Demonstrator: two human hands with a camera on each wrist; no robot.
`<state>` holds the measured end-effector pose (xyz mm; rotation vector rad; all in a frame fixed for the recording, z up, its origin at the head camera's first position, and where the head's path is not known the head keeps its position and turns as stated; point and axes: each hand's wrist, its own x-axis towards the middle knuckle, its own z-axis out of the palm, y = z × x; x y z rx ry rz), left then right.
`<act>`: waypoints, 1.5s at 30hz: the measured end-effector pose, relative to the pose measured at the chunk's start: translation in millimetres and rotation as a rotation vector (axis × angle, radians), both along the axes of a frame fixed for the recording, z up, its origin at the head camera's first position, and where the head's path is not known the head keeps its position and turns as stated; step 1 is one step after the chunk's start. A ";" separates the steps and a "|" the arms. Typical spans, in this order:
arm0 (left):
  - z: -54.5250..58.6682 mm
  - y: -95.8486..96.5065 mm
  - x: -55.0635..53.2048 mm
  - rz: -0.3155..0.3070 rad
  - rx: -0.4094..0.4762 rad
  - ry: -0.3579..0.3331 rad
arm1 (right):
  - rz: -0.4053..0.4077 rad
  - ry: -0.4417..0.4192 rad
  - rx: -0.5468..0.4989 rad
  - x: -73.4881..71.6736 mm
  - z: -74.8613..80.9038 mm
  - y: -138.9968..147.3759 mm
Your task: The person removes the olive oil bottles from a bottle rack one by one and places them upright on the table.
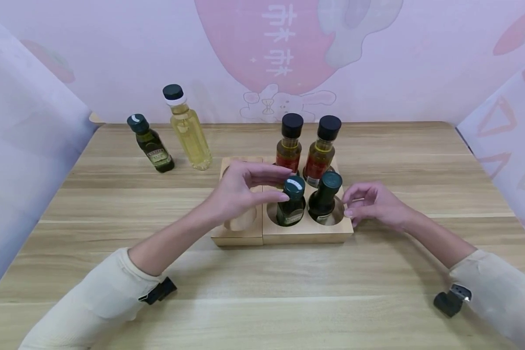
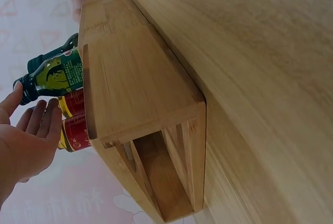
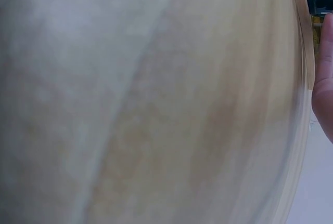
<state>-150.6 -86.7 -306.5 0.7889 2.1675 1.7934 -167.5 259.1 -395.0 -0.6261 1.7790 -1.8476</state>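
In the head view my left hand (image 1: 249,187) reaches over the wooden rack with thumb and fingers spread about the dark green cap of a small olive oil bottle (image 1: 290,206). The left wrist view has the thumb tip at that cap and the fingers extended beside the bottle (image 2: 60,76). This bottle stands in a front hole of the wooden rack (image 1: 306,238). Another green-capped bottle (image 1: 324,197) leans in the front right hole. My right hand (image 1: 372,204) rests loosely bent against the rack's right side; the right wrist view catches only part of it (image 3: 325,83).
Two black-capped bottles with red labels, one left (image 1: 288,154) and one right (image 1: 318,158), stand in the rack's back holes. A narrower wooden rack section (image 1: 236,240) adjoins on the left. Behind it stand a tall yellow oil bottle (image 1: 190,136) and a small dark green bottle (image 1: 155,148).
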 end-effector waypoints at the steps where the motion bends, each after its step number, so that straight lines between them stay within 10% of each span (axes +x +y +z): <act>1: 0.0 1.1 0.1 0.001 -0.001 -0.002 | 0.001 0.000 -0.002 0.0 -0.2 0.1; 45: 6.7 8.0 3.3 0.011 -0.009 0.021 | 0.004 -0.005 0.018 1.3 3.8 -0.7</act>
